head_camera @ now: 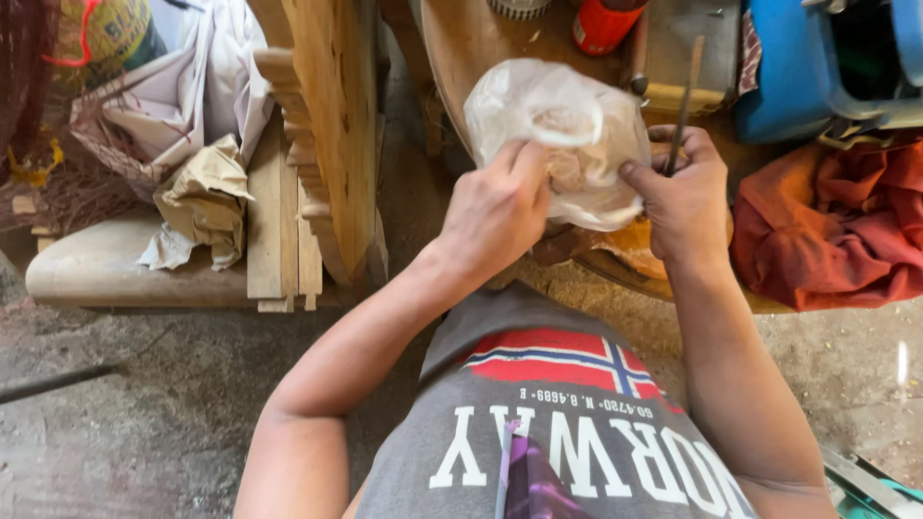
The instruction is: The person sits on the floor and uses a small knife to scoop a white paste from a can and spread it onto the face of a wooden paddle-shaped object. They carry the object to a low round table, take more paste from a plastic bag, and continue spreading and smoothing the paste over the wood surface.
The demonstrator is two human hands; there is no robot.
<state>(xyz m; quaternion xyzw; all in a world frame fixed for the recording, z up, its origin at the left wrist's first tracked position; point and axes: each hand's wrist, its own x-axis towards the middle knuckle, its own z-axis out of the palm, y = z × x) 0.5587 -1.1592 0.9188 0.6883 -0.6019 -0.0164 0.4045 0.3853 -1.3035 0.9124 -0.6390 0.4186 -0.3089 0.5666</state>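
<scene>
Standing right by this person, closest thing you see is the grey printed shirt (pixel 548 423) and two bare forearms reaching forward. Both hands are up on a crumpled clear plastic bag (pixel 562 139) with something pale bunched inside, can't make out what. The left hand (pixel 495 216) has its fingers pinched shut on the near left edge of the bag. The right hand (pixel 685 197) is gripping the bag's right side, thumb pressed onto the plastic, and it's also got a thin dark metal rod (pixel 685 96) tucked between the fingers, sticking up and away. The bag is held just above the edge of a rounded wooden counter (pixel 461 43).

Off to the right there's a heap of orange-red cloth (pixel 827 226), and past it a blue plastic container (pixel 798 67). To the left, a carved wooden panel (pixel 327 125) stands on edge next to some planks, with crumpled paper (pixel 202 202) lying on a low bench. Farthest back on the counter sits a red can (pixel 606 24), top cut off by the frame.
</scene>
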